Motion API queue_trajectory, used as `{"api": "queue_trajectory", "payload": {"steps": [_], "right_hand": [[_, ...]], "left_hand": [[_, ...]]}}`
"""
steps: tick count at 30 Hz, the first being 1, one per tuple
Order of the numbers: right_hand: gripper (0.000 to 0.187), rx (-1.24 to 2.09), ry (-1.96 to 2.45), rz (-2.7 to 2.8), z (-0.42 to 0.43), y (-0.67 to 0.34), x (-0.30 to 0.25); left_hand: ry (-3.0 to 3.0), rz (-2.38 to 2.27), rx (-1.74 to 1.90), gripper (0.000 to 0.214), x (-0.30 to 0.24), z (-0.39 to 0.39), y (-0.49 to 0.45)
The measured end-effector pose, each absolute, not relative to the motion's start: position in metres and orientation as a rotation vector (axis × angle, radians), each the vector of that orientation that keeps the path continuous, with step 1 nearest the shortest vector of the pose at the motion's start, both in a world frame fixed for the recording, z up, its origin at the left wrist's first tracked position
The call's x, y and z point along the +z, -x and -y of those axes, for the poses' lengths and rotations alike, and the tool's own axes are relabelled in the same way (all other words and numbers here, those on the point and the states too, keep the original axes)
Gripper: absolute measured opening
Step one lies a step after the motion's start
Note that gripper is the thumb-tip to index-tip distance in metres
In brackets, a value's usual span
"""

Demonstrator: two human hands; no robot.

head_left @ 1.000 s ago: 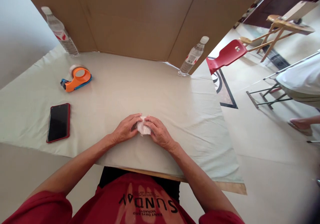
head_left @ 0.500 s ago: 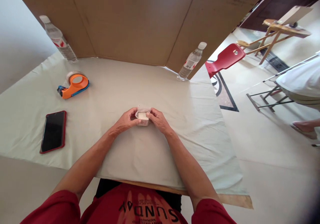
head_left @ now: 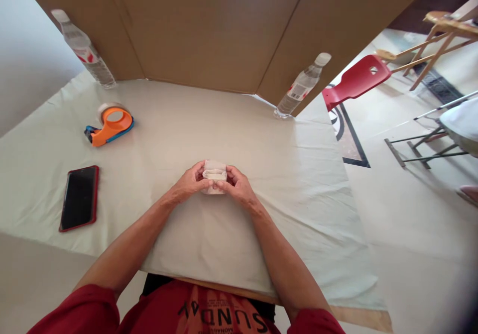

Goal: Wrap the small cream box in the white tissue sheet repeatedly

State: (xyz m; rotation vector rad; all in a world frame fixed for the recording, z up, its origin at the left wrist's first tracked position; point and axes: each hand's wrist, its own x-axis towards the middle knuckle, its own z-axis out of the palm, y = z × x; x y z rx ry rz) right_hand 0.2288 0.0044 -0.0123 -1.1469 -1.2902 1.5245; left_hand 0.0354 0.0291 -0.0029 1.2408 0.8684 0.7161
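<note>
A small white wrapped bundle point(head_left: 214, 172), soft and crumpled like foam or tissue, is held just above the pale tablecloth point(head_left: 239, 140) at the table's middle. My left hand point(head_left: 188, 183) grips its left side with curled fingers. My right hand point(head_left: 236, 186) pinches its right side the same way. What is inside the wrap is hidden.
An orange and blue tape dispenser point(head_left: 109, 124) and a red-cased phone point(head_left: 79, 196) lie at the left. Two water bottles point(head_left: 84, 51) point(head_left: 300, 86) stand against a folded cardboard screen point(head_left: 224, 25). A red chair point(head_left: 354, 79) and folding stands are on the floor at the right.
The bundle came up off the cloth and was turned between both hands, which moved slightly farther from me. The view shifted a little.
</note>
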Motion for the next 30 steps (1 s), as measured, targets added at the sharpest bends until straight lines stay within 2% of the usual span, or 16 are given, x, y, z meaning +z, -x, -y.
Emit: {"api": "queue_trajectory", "payload": {"steps": [4, 9, 12, 25, 27, 30], "right_hand": [[0.063, 1.351, 1.229, 1.429, -0.001, -0.224, -0.02], [0.064, 0.693, 1.367, 1.667, 0.002, -0.226, -0.025], [0.051, 0.526, 1.297, 1.779, 0.001, -0.228, -0.027], [0.042, 0.762, 1.315, 1.879, -0.006, -0.229, -0.034], [0.049, 0.793, 1.284, 1.839, -0.005, -0.229, -0.033], [0.073, 0.875, 1.268, 1.719, -0.003, -0.23, -0.034]], "left_hand": [[-1.131, -0.914, 0.726, 0.087, -0.013, -0.029, -0.032], [-1.006, -0.929, 0.757, 0.092, -0.028, -0.032, -0.03], [-0.985, -0.906, 0.76, 0.094, -0.025, -0.032, -0.031], [-1.041, -0.923, 0.737, 0.09, -0.018, -0.029, -0.031], [-1.031, -0.935, 0.733, 0.09, -0.015, -0.029, -0.031], [-1.017, -0.947, 0.717, 0.094, -0.009, -0.028, -0.033]]}}
